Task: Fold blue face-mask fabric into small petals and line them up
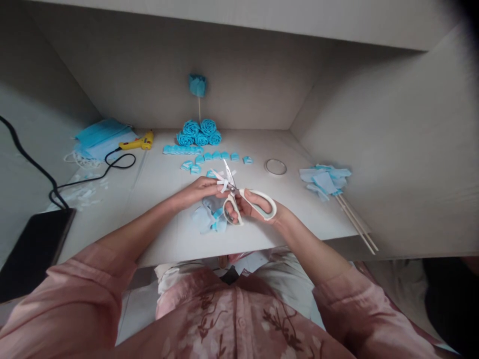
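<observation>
Near the middle of the table, my right hand point(250, 209) grips a pair of scissors point(233, 190), fingers through the white loops. The blades stand apart and point away from me. My left hand point(200, 191) pinches a white strip point(223, 183) beside the blades; whether they touch it I cannot tell. Small folded blue-and-white pieces point(216, 156) lie in rows just beyond my hands. Below the left hand rests a loose heap of white and blue cut fabric point(209, 219), partly behind the scissors.
Rolled blue roses point(201, 132) are stacked at the back, with a blue flower on a stick point(197, 86) behind. Left are face masks point(105, 134), a yellow glue gun point(138, 142) and a black phone point(35, 244). A ring point(276, 167) and sticks with fabric point(355, 219) lie right.
</observation>
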{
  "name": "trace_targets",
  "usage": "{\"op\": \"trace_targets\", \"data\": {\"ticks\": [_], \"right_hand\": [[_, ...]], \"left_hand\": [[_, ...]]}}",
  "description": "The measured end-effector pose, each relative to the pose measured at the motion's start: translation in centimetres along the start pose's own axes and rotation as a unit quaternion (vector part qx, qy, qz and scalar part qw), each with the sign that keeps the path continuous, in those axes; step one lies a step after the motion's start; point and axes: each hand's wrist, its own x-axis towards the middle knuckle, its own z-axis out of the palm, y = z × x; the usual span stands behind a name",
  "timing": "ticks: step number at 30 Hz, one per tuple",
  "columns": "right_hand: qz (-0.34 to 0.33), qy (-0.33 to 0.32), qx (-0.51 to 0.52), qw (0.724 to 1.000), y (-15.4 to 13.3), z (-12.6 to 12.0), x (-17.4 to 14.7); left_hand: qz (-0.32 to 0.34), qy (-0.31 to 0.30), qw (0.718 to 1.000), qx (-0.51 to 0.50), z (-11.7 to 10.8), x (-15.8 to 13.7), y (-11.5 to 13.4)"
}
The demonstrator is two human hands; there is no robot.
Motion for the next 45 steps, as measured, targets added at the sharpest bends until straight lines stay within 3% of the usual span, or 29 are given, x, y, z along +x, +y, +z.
{"op": "trace_targets", "data": {"ticks": [9,14,19,26,32,36,38,41,43,45], "right_hand": [[-0.017,-0.016,0.041,0.999,0.4,0.6,-0.3],[-0.001,0.004,0.1,0.995,0.5,1.1,-0.6],[0.0,-0.007,0.113,0.994,0.4,1.3,-0.9],[0.022,-0.081,0.06,0.995,0.8,1.7,-0.9],[0.024,-0.097,0.017,0.995,0.9,2.1,-0.5],[0.029,-0.049,-0.005,0.998,0.5,3.8,-0.8],[0.062,-0.028,-0.037,0.997,0.5,5.5,-1.6],[0.101,-0.059,-0.144,0.983,1.2,7.8,-3.5],[0.075,-0.023,-0.162,0.984,1.8,8.4,-5.4],[0.041,0.064,-0.109,0.991,2.3,8.1,-7.8]], "left_hand": [[0.014,-0.022,1.0,0.013,-0.7,-0.1,-0.1],[0.024,0.006,0.993,-0.112,-0.1,0.0,-0.1],[-0.046,0.004,0.966,-0.256,0.2,-0.1,0.6],[-0.101,-0.101,0.945,-0.295,0.1,-0.1,0.4],[-0.044,-0.128,0.946,-0.295,-0.3,-0.2,0.3],[-0.002,-0.091,0.964,-0.251,-0.2,-0.2,0.5],[0.015,-0.058,0.972,-0.229,0.1,-0.2,0.6],[0.048,0.025,0.976,-0.213,0.0,-0.1,1.2],[0.047,0.051,0.989,-0.132,-0.6,0.1,2.1],[0.033,0.03,0.998,0.043,-1.0,0.8,3.4]]}}
